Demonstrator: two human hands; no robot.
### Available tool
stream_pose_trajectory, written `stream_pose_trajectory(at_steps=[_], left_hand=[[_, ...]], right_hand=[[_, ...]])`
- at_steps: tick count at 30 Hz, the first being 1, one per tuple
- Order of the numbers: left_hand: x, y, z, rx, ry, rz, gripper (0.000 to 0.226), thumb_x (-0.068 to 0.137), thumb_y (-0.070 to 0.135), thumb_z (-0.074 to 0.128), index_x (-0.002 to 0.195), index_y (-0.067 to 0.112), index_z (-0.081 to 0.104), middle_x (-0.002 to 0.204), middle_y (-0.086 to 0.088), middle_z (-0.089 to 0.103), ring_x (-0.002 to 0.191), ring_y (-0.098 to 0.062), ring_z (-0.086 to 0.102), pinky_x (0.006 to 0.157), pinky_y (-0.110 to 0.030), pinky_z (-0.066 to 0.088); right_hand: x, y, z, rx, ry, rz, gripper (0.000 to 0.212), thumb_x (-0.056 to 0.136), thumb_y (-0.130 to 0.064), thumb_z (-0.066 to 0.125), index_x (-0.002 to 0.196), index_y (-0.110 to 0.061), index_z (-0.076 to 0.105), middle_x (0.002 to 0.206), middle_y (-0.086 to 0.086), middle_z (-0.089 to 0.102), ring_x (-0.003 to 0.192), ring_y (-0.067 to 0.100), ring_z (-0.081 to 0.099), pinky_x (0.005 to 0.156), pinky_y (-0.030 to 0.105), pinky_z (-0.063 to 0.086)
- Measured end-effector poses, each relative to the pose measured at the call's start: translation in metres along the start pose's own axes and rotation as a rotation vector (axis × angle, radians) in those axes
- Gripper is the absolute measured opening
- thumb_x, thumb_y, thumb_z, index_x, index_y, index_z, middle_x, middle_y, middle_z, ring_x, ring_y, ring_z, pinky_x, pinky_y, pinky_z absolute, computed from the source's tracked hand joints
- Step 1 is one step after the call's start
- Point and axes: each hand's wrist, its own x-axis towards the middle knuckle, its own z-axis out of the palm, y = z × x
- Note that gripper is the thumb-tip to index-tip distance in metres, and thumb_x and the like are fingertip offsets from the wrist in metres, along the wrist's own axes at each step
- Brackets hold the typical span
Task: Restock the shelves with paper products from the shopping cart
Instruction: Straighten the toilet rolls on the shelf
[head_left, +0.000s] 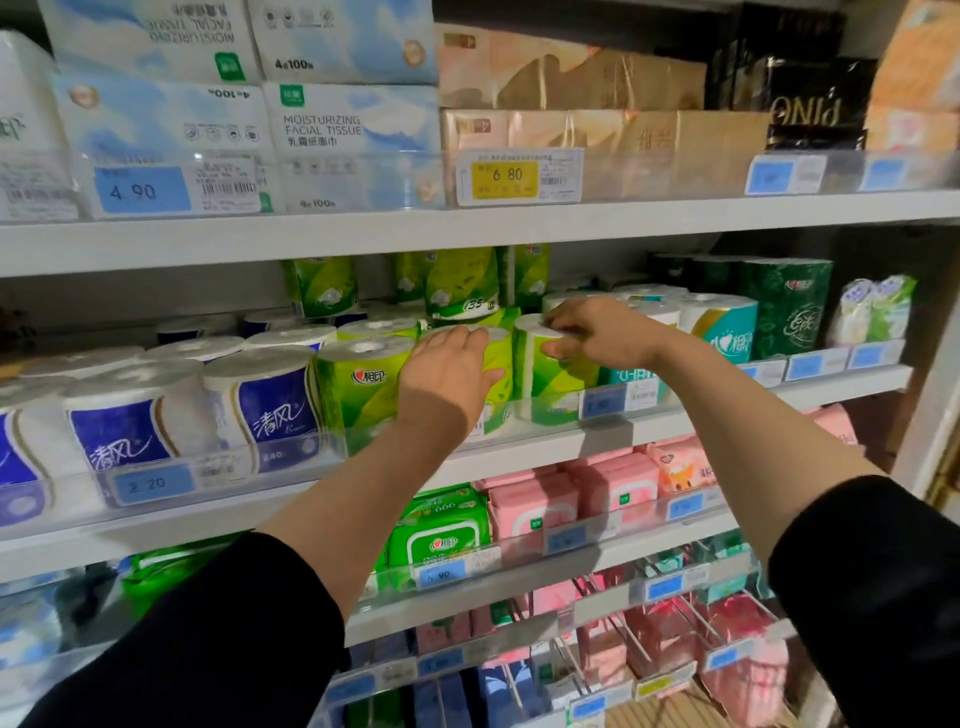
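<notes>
Two green-wrapped toilet paper rolls stand side by side at the front of the middle shelf (519, 447). My left hand (447, 376) lies with straight fingers against the front of the left green roll (500, 358). My right hand (597, 332) grips the right green roll (540, 376), fingers over its top and thumb on its side. Another green roll (358, 379) stands just left of them, and more green rolls are stacked behind. The shopping cart is out of view.
Blue-and-white rolls (275, 405) fill the shelf's left part; teal rolls (727, 322) and dark green packs (789, 306) stand to the right. Facial tissue packs (353, 135) line the upper shelf. Pink and green wipe packs (535, 506) sit below. A clear plastic lip fronts each shelf.
</notes>
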Motion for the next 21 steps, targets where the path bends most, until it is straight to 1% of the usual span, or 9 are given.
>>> stream_pose_trajectory(at_steps=[3,6,8,11,13,15,17,18,21], left_hand=[[-0.002,0.001,0.004,0.010,-0.006,-0.007,0.054,0.099,0.044,0.043,0.143,0.013,0.039,0.138,-0.008,0.049,0.129,-0.027,0.042,0.109,-0.033,0.026],[-0.006,0.002,0.009,-0.003,0.063,-0.004,0.050,0.092,0.037,0.060,0.130,0.005,0.054,0.120,-0.017,0.062,0.113,-0.034,0.055,0.101,-0.039,0.038],[-0.008,0.003,0.010,-0.001,0.112,0.003,0.050,0.086,0.033,0.067,0.123,0.001,0.059,0.113,-0.020,0.065,0.107,-0.036,0.059,0.097,-0.042,0.042],[-0.011,0.009,0.009,-0.020,0.208,0.042,0.058,0.082,0.030,0.071,0.128,-0.001,0.055,0.128,-0.022,0.059,0.123,-0.038,0.053,0.107,-0.052,0.036],[-0.010,0.018,0.006,0.007,0.242,0.100,0.060,0.082,0.031,0.068,0.131,0.000,0.053,0.135,-0.020,0.054,0.132,-0.036,0.046,0.113,-0.055,0.026],[-0.003,0.031,0.002,0.014,0.179,0.150,0.060,0.085,0.033,0.065,0.135,0.003,0.050,0.142,-0.018,0.049,0.138,-0.033,0.038,0.116,-0.052,0.017],[0.009,0.047,0.000,-0.002,0.094,0.189,0.062,0.094,0.036,0.055,0.145,0.008,0.037,0.154,-0.013,0.033,0.146,-0.027,0.021,0.120,-0.044,0.004],[0.017,0.055,0.001,-0.011,0.069,0.204,0.061,0.097,0.038,0.050,0.149,0.010,0.031,0.157,-0.010,0.026,0.148,-0.024,0.014,0.120,-0.041,0.000],[0.034,0.076,0.004,-0.032,0.024,0.198,0.058,0.099,0.039,0.045,0.148,0.014,0.029,0.156,-0.007,0.028,0.147,-0.021,0.016,0.119,-0.039,0.002]], right_hand=[[0.003,-0.003,0.006,0.036,-0.006,0.016,0.044,0.095,-0.037,0.058,0.122,-0.003,0.063,0.128,0.014,0.061,0.115,0.030,0.056,0.100,0.040,0.043],[-0.001,-0.004,0.012,0.065,0.028,0.030,0.044,0.097,-0.041,0.054,0.123,-0.006,0.063,0.125,0.013,0.062,0.113,0.029,0.056,0.098,0.042,0.043],[-0.006,-0.003,0.016,0.072,0.079,0.003,0.043,0.098,-0.043,0.051,0.120,-0.008,0.063,0.120,0.013,0.065,0.111,0.031,0.057,0.098,0.045,0.042],[-0.019,0.004,0.020,0.124,0.260,-0.019,0.044,0.099,-0.042,0.047,0.124,-0.008,0.061,0.124,0.013,0.064,0.117,0.031,0.054,0.109,0.043,0.033],[-0.028,0.021,0.017,0.106,0.442,0.037,0.052,0.093,-0.044,0.048,0.126,-0.004,0.059,0.126,0.017,0.061,0.120,0.034,0.051,0.107,0.043,0.032],[-0.035,0.048,0.009,0.034,0.524,0.154,0.053,0.091,-0.041,0.056,0.127,-0.002,0.057,0.128,0.020,0.058,0.121,0.037,0.048,0.102,0.042,0.035],[-0.039,0.070,0.002,-0.037,0.455,0.251,0.053,0.091,-0.039,0.063,0.133,-0.006,0.053,0.138,0.018,0.051,0.128,0.037,0.042,0.105,0.042,0.033],[-0.039,0.078,0.001,-0.059,0.401,0.247,0.054,0.091,-0.041,0.063,0.135,-0.010,0.053,0.141,0.016,0.048,0.129,0.037,0.040,0.106,0.042,0.032],[-0.035,0.083,0.000,-0.091,0.323,0.154,0.051,0.090,-0.046,0.062,0.130,-0.015,0.057,0.138,0.014,0.051,0.125,0.035,0.045,0.106,0.040,0.030]])
